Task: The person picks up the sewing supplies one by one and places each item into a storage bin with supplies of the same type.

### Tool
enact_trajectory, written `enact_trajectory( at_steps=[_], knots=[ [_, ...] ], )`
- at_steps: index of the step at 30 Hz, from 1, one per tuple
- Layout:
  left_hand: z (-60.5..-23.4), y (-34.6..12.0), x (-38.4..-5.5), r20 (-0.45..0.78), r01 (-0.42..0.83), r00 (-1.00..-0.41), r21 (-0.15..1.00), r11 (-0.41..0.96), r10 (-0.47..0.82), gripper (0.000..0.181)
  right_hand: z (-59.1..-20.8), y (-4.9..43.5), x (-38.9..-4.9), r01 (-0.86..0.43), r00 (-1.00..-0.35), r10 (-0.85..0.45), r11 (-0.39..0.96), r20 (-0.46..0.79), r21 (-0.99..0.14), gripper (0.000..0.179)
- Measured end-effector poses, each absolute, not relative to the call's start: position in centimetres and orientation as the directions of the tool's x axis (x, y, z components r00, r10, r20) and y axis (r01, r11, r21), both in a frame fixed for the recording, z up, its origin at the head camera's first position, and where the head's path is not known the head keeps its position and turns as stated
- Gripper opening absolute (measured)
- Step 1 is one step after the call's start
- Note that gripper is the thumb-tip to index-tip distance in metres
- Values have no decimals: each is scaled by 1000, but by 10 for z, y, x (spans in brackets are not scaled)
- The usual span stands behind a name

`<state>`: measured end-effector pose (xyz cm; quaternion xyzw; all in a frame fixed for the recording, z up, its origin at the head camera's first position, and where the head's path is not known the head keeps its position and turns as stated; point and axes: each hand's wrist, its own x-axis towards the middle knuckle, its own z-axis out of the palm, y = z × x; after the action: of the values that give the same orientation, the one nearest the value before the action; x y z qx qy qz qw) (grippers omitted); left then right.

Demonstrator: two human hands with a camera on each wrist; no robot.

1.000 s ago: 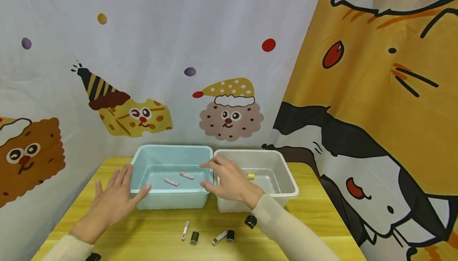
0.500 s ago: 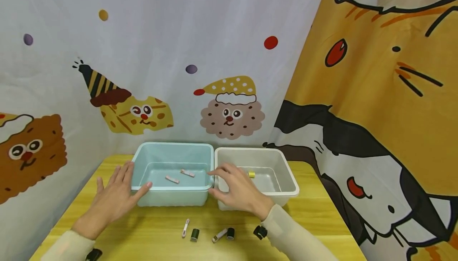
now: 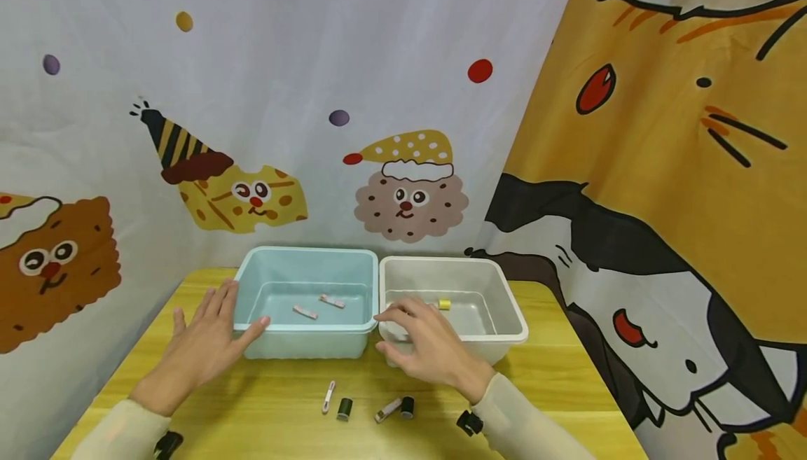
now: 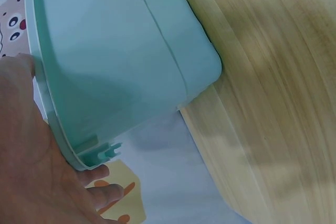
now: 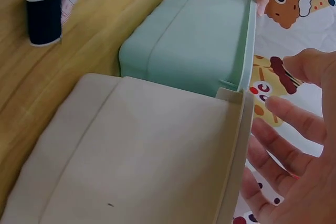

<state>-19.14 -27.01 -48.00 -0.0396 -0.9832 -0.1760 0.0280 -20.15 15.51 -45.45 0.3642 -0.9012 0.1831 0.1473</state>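
My left hand (image 3: 200, 348) rests at the left end of the light blue bin (image 3: 309, 345), thumb along its front rim and fingers by the corner. My right hand (image 3: 429, 342), fingers spread and slightly bent with nothing in them, hovers over the front left of the white bin (image 3: 504, 339). Inside the blue bin lie two pinkish folded strips, one left (image 3: 305, 312) and one right (image 3: 331, 301). A yellow thread spool (image 3: 444, 304) lies in the white bin, partly beside my right hand. In the right wrist view, my fingers sit near the white bin's rim (image 5: 237, 156).
On the wooden table (image 3: 271, 432) before the bins lie a pale folded strip (image 3: 328, 398), a dark green thread spool (image 3: 345, 409), another folded strip (image 3: 387, 410) and a black thread spool (image 3: 407, 407). A cartoon-printed curtain (image 3: 265, 61) hangs behind the bins.
My right hand has moved right and toward me, from the blue bin's right edge to over the white bin. My left hand has stayed at the blue bin's corner.
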Motion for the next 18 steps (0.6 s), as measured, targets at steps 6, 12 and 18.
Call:
enact_trajectory(
  at_steps=[6,12,18],
  knots=[
    [-480,-270,-192,76,90,-995,336,937,68,120,-460,162,-195,-722,-675,-608,662,419,-202,41],
    [-478,-268,-190,80,89,-995,334,938,66,120,-466,170,-189,-753,-629,-621,636,468,-167,40],
    [-477,-267,-189,80,90,-995,345,934,66,119,-474,176,-186,-791,-568,-626,593,535,-146,39]
  ],
)
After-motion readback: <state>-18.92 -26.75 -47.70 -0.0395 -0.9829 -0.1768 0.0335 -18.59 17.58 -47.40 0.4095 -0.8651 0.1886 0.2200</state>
